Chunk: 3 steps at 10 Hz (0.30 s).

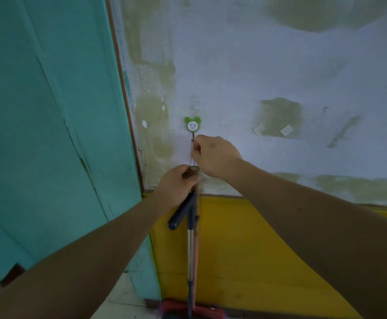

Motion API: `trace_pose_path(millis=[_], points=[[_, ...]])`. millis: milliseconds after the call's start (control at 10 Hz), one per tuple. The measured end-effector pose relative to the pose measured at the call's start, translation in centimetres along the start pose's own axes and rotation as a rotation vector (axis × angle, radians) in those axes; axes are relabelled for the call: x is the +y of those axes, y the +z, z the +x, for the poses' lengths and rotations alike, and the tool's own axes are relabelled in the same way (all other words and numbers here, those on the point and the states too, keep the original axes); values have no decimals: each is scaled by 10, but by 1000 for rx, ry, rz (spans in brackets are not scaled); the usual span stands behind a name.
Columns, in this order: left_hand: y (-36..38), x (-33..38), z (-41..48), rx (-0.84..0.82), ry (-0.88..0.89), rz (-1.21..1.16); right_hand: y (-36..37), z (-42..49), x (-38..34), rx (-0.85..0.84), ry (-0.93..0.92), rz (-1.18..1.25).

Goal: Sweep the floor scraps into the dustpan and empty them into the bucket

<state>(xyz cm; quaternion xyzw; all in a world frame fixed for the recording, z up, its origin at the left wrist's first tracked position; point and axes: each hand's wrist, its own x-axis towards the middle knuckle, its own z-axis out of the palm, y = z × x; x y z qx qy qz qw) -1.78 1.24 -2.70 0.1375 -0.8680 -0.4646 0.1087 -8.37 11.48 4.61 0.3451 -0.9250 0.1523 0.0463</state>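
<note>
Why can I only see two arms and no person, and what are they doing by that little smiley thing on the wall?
The camera is worn on the person's head and looks forward and down, so you see only their own arms. There is just this one picture. The left hand grips the top of a brown wooden broom handle. The right hand pinches a thin string loop that runs up to the small green wall hook with a white smiley face. Next to the broom stands a metal pole with a dark blue grip, probably the dustpan's handle. At the bottom, on the floor, you can glimpse something red, too cut off to name. Whether the broom is being hung up or taken down, one picture cannot tell.
</note>
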Motion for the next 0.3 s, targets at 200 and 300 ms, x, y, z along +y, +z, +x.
trace_pose_path(millis=[200,300], points=[[1,6,-15,-12,-30,58,1,-13,11,-87,8,15],[-1,10,-32,-36,-40,80,4,-29,18,-130,4,-26]])
